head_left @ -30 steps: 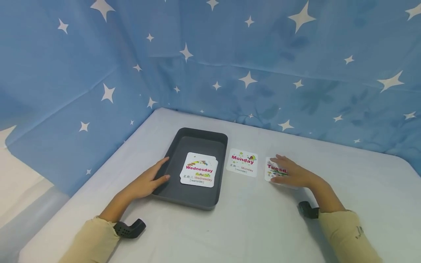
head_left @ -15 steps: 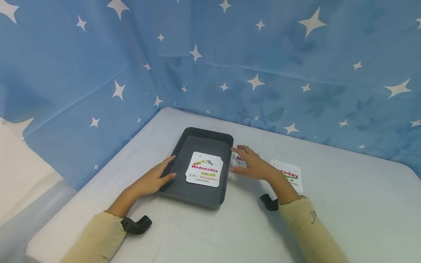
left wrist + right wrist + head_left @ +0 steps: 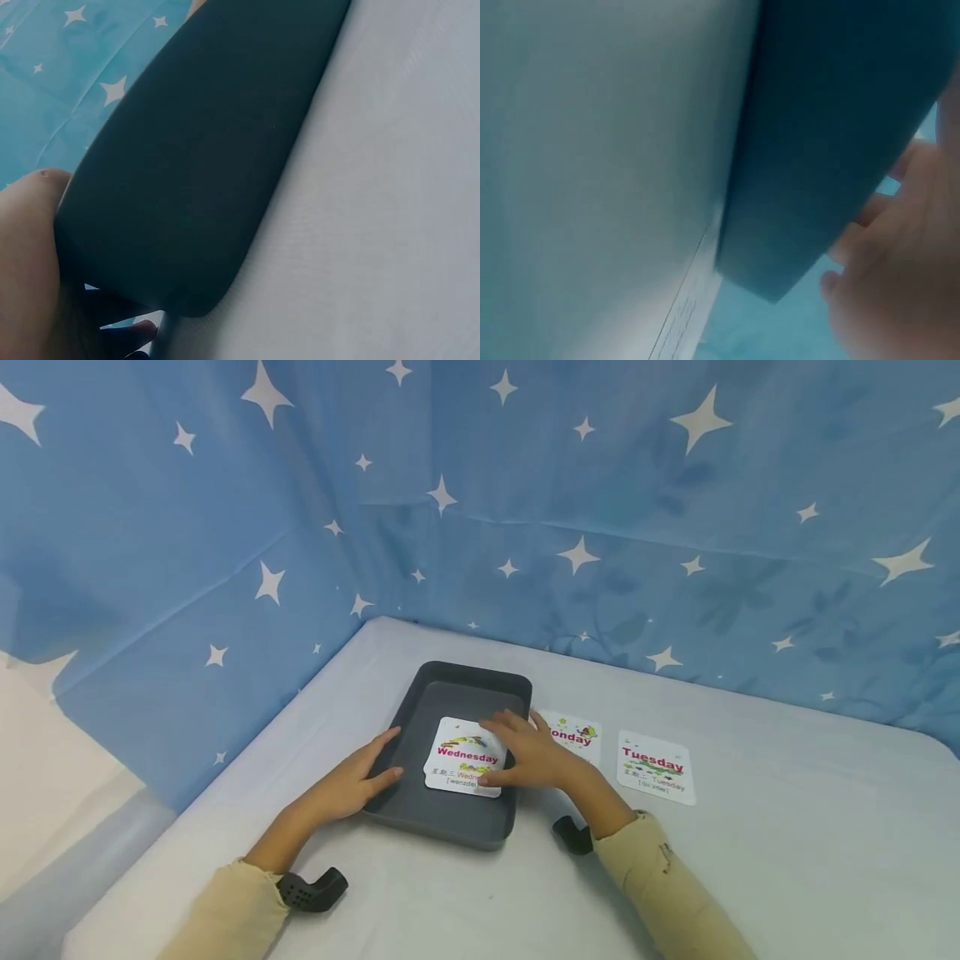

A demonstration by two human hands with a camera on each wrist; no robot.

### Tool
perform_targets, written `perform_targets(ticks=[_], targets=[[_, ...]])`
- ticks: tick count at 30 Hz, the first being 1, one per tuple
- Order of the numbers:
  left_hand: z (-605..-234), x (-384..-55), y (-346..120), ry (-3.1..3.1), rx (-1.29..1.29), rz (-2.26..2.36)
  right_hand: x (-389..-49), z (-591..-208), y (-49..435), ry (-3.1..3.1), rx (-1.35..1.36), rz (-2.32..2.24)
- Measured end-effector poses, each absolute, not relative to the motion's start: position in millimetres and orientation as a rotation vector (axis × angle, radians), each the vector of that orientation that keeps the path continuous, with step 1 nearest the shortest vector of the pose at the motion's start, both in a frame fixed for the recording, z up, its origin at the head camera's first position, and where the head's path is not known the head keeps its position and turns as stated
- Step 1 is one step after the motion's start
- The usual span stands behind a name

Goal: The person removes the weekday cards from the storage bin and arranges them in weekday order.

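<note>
In the head view a dark grey tray [image 3: 465, 828] lies on the table, holding white cards stacked a little askew. A Wednesday card [image 3: 461, 756] is on top. My left hand [image 3: 341, 787] rests at the tray's left side, thumb and index finger spread at the rim. Over the tray's right rim reaches my right hand [image 3: 536, 753], its fingers and thumb spread above the right part of the Wednesday card. Whether the fingertips touch it I cannot tell. A Monday card [image 3: 577, 735] lies right of the tray, partly hidden by that hand; a Tuesday card [image 3: 656, 767] lies farther right.
The white-covered table [image 3: 787, 827] extends right and in front of the tray. Behind it hangs a blue curtain [image 3: 637, 485] with white stars. In the wrist views the tray's outer wall [image 3: 202, 165] fills much of the picture.
My right hand has moved left from the Tuesday card, past the Monday card, to over the Wednesday card. The Tuesday card now lies uncovered. My left hand stays at the tray.
</note>
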State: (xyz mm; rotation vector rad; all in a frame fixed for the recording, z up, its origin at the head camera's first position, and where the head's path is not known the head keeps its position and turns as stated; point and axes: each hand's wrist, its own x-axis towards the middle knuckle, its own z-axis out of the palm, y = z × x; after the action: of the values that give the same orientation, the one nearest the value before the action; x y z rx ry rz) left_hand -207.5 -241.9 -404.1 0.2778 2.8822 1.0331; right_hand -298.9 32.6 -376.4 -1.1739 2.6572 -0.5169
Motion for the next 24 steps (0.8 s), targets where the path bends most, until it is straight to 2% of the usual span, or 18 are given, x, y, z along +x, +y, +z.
perform_targets(ticks=[16, 24], targets=[[-404.1, -203.9, -244.9, 2.907, 0.287, 1.045, -294.1, -383.2, 17.3, 2.675, -1.072, -0.250], [-406.4, -204.5, -240.5, 2.912, 0.296, 1.047, -291.1, -382.7, 20.9, 2.689, -1.048, -0.264]])
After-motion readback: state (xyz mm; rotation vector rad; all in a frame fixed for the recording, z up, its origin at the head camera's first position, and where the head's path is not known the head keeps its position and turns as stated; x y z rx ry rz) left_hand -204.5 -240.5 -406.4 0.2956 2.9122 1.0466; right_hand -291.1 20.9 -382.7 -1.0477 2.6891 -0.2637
